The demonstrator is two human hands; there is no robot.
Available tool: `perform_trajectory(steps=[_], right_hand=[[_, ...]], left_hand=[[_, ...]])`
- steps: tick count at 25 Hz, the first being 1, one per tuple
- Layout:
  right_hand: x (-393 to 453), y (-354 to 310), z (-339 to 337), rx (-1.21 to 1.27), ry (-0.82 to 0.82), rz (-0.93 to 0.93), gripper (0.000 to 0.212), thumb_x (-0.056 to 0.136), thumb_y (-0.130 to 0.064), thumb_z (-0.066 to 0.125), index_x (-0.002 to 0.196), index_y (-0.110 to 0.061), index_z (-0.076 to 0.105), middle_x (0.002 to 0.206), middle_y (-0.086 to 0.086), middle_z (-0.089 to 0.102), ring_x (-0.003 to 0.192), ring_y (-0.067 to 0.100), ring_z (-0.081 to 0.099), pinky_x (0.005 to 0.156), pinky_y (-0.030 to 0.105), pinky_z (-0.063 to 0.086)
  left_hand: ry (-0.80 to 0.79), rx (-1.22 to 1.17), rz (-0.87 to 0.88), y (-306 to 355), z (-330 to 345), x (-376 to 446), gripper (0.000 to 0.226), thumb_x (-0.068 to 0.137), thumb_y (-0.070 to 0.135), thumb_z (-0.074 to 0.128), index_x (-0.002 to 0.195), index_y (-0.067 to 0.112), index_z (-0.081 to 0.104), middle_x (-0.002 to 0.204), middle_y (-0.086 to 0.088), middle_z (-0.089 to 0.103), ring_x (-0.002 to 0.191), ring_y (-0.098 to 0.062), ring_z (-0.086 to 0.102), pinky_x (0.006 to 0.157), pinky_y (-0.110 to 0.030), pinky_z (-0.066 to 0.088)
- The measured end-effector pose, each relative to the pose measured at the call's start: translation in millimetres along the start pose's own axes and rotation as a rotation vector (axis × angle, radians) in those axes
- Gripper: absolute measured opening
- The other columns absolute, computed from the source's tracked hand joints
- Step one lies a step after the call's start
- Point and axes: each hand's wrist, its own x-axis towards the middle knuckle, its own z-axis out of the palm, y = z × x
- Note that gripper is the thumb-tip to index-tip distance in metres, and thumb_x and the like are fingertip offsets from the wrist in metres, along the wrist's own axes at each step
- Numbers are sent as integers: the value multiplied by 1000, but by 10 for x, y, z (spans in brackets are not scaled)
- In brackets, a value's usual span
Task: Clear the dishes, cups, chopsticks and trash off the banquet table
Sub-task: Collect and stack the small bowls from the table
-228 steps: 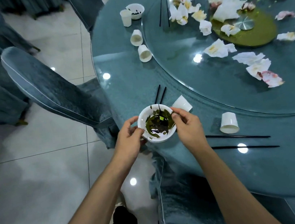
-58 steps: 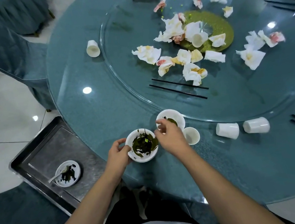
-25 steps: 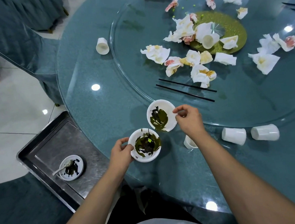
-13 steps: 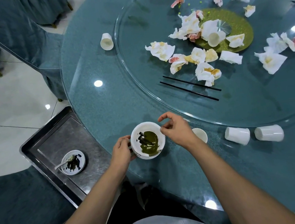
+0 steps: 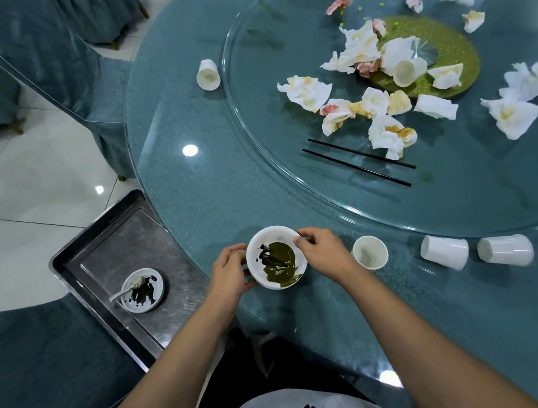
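While both forearms reach forward, left hand [image 5: 227, 273] and right hand [image 5: 324, 251] grip the bowl [image 5: 276, 257] between curled fingers; cup [image 5: 369, 252] just right.

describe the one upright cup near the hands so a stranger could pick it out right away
Start at the near edge of the round teal glass-topped table, where two hands hold a white bowl of green leftovers. Just right of the right hand stands a small white paper cup. It alone stands upright, mouth up; the two white cups further right lie tipped over.
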Motion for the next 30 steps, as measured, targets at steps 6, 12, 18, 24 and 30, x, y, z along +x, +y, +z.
perform_trajectory(steps=[6, 12, 18, 24, 30], right_hand=[[71, -164, 168, -5, -55, -13, 26, 97, -27, 54, 114, -24, 73, 100, -2, 75, 96, 20, 68, 91, 38, 56], [122, -427, 511, 0, -149, -67, 29, 97, -23, 54, 119, -18, 72, 106, 3, 75, 97, 22, 70, 92, 45, 58], [88, -795, 1001, -56, -264, -162, 28, 101, -22, 53, 123, -15, 69, 109, 2, 72, 99, 21, 68, 93, 43, 57], [28, -1091, 1574, -96, -384, -187, 26, 101, -20, 55, 123, -15, 68, 103, 2, 71, 88, 17, 68, 79, 35, 60], [-23, -1158, 2061, -147, -453, -179, 20, 97, -23, 58, 114, -26, 70, 95, -10, 70, 88, 8, 66, 70, 21, 49]], left_hand=[[47, -77, -7, -32, -176, -31, 22, 102, 8, 39, 112, 9, 59, 97, -12, 67, 82, -25, 64, 72, -37, 55], [161, -204, -22, -75, -512, -90, 21, 102, 8, 40, 108, 11, 60, 91, -13, 67, 76, -24, 63, 69, -34, 53], [263, -292, -13, -168, -1061, -192, 25, 103, 11, 41, 119, 9, 60, 103, -10, 68, 89, -24, 66, 63, -34, 59], [390, -344, -32, -359, -1635, -239, 24, 103, 15, 44, 115, 16, 65, 109, -10, 71, 94, -28, 70, 74, -41, 62], [438, -370, -79, -580, -2027, -226, 24, 101, 13, 45, 111, 19, 66, 111, -9, 73, 100, -26, 71, 73, -35, 60]])
